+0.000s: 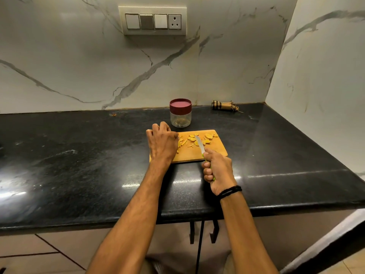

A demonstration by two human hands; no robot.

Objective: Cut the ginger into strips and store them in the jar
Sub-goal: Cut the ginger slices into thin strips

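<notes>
Head view: the right hand (217, 171) grips a green-handled knife (200, 146), its blade lying over the ginger slices (197, 142) on the wooden cutting board (217, 152). The left hand (162, 144) rests with curled fingers at the board's left end, beside cut strips (184, 143); whether it pinches a piece cannot be told. The jar (180, 116), red lid on, stands on the black tabletop (79, 165) just behind the board.

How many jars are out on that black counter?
1: a clear jar with a dark red lid, standing just behind the cutting board. Others may sit outside the view.
</notes>
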